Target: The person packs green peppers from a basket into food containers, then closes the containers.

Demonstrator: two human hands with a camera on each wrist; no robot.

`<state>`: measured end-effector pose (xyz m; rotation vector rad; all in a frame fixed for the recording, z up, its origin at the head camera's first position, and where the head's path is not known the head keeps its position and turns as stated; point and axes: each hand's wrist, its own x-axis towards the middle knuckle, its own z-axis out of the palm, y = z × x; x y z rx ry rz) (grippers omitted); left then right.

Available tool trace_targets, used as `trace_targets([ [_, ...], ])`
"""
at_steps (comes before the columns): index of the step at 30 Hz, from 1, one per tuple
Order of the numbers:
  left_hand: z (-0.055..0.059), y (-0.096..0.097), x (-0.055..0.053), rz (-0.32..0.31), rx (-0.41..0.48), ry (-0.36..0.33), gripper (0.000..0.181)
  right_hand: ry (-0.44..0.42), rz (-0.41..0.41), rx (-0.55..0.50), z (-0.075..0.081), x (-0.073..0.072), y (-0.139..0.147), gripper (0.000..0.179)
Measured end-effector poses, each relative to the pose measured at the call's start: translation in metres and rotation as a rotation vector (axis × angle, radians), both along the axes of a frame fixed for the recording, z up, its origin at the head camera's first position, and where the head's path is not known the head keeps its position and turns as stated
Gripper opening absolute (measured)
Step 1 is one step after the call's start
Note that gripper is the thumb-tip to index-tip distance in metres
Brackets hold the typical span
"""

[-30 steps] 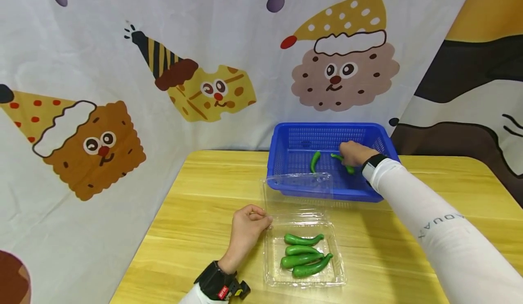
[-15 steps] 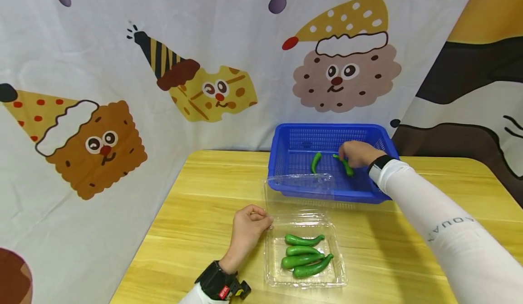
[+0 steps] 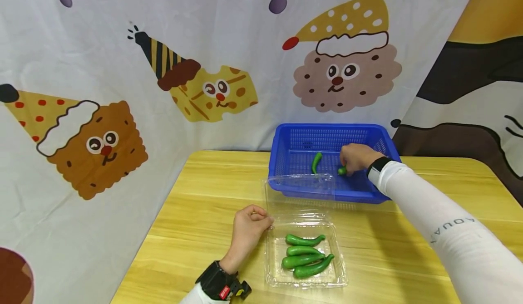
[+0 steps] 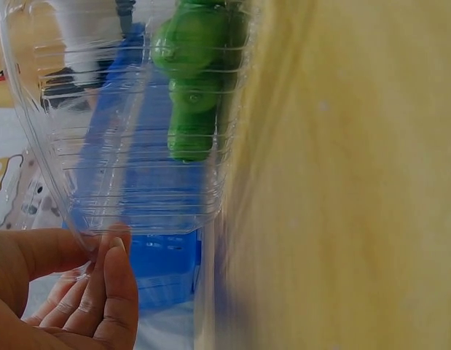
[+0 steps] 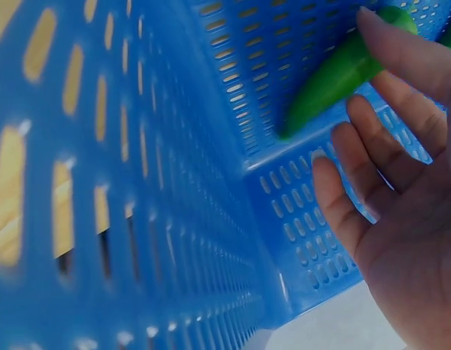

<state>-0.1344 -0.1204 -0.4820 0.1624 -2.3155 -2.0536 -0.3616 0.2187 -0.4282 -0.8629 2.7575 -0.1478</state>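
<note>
My left hand (image 3: 250, 224) pinches the left edge of a clear plastic clamshell container (image 3: 271, 277), near its hinge; the left wrist view shows thumb and fingers (image 4: 119, 292) at the plastic rim. The lid (image 3: 300, 199) stands raised, leaning toward the basket. Several green chili peppers (image 3: 302, 261) lie side by side in the container's base. Inside the blue basket (image 3: 286, 183), my right hand (image 3: 356, 156) pinches a green chili pepper (image 5: 331, 80) between thumb and forefinger, the other fingers loosely bent. Most of that pepper is hidden in the head view. Another chili pepper (image 3: 316, 162) lies to its left.
The perforated basket stands at the back of the wooden table (image 3: 204, 181), behind the container, its raised walls surrounding the right hand. A printed cartoon cloth (image 3: 229, 22) hangs directly behind the table.
My right hand has shifted slightly within the basket and closed over the right-hand pepper, which has turned so only its near end shows. The left hand and container stay put.
</note>
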Motion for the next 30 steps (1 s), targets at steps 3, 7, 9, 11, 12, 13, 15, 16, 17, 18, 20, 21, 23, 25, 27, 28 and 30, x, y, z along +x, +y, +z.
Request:
trace_targets([
  [3,0.001,0.0,0.001,-0.002,0.001,0.004,0.019,-0.012,-0.008,-0.012,-0.006,-0.003,0.001,0.035],
  [7,0.001,0.001,0.0,-0.001,-0.011,0.003,0.019,-0.004,-0.015,-0.011,-0.01,-0.006,0.002,0.04],
  [9,0.001,0.001,0.0,0.001,-0.015,0.0,0.019,0.014,-0.013,-0.013,-0.01,-0.007,0.002,0.039],
  [11,0.0,0.001,-0.001,0.004,-0.022,-0.005,0.018,0.017,-0.02,-0.02,-0.008,-0.008,0.003,0.04],
  [12,0.0,0.001,-0.001,0.004,-0.024,-0.007,0.018,0.011,-0.027,-0.028,-0.007,-0.007,0.003,0.042],
  [13,0.0,0.001,-0.001,0.005,-0.025,-0.01,0.018,0.005,-0.038,-0.04,-0.006,-0.008,0.003,0.042],
  [15,-0.001,0.001,0.0,0.004,-0.023,-0.01,0.018,-0.004,-0.053,-0.07,-0.001,-0.007,0.002,0.043],
  [16,-0.001,0.001,0.0,0.004,-0.023,-0.009,0.018,-0.007,-0.064,-0.078,0.002,-0.007,0.002,0.043],
  [17,-0.001,0.001,0.0,0.003,-0.022,-0.008,0.018,-0.004,-0.069,-0.084,0.005,-0.007,0.002,0.042],
  [18,-0.001,0.0,0.0,0.002,-0.02,-0.005,0.018,0.002,-0.071,-0.092,0.009,-0.007,0.002,0.038],
  [20,-0.002,0.0,0.0,0.002,-0.023,0.004,0.018,0.016,-0.075,-0.107,0.018,-0.005,0.002,0.03],
  [21,-0.002,0.0,0.0,0.003,-0.025,0.005,0.018,0.018,-0.079,-0.11,0.022,-0.005,0.002,0.024],
  [23,-0.002,0.001,0.0,0.002,-0.026,0.008,0.018,0.024,-0.082,-0.119,0.032,-0.003,0.003,0.014],
  [25,-0.002,0.001,0.0,0.002,-0.023,0.007,0.018,0.032,-0.088,-0.137,0.041,0.0,0.002,0.011],
  [27,-0.001,0.002,-0.001,0.002,-0.019,0.005,0.017,0.05,-0.089,-0.148,0.048,0.002,0.002,0.014],
  [28,-0.001,0.002,-0.001,0.001,-0.016,0.005,0.017,0.063,-0.084,-0.159,0.051,0.003,0.002,0.016],
  [30,-0.001,0.002,-0.001,0.002,-0.014,0.005,0.017,0.086,-0.079,-0.18,0.056,0.006,0.002,0.021],
])
